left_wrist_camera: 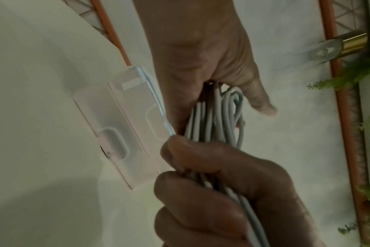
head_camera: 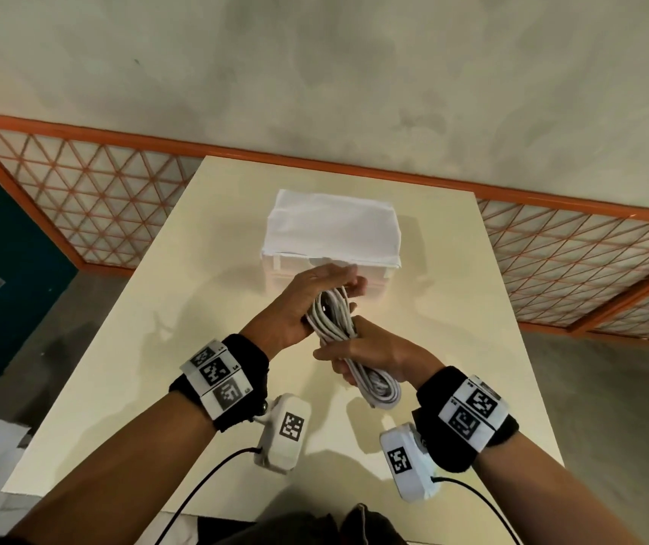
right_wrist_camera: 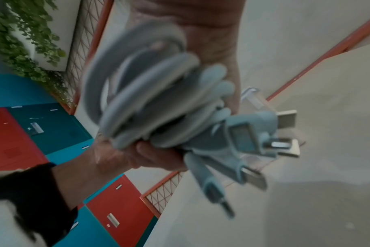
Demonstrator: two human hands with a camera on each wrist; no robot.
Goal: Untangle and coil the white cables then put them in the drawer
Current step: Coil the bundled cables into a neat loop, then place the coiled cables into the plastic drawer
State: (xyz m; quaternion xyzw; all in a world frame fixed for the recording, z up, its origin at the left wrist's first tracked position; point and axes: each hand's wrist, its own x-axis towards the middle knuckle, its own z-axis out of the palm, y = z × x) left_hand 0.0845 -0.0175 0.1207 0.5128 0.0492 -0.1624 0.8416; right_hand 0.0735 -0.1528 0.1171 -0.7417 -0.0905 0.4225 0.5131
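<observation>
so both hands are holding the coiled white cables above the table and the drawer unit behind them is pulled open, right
Not quite. Both hands, left hand and right hand, do hold the coiled white cables above the table, but the drawer unit is closed; the left wrist view shows its drawer fronts flush.

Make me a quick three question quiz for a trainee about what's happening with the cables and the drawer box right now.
1. True or false: the white cable bundle is lying loose on the table.
2. What covers the top of the drawer box?
   A. a white cloth
   B. a red lid
   C. nothing
3. Fill in: the connectors stick out of the bundle in the ___ wrist view.

Key
1. False: the left hand and right hand both hold it above the table.
2. A, the white cloth.
3. right
</observation>
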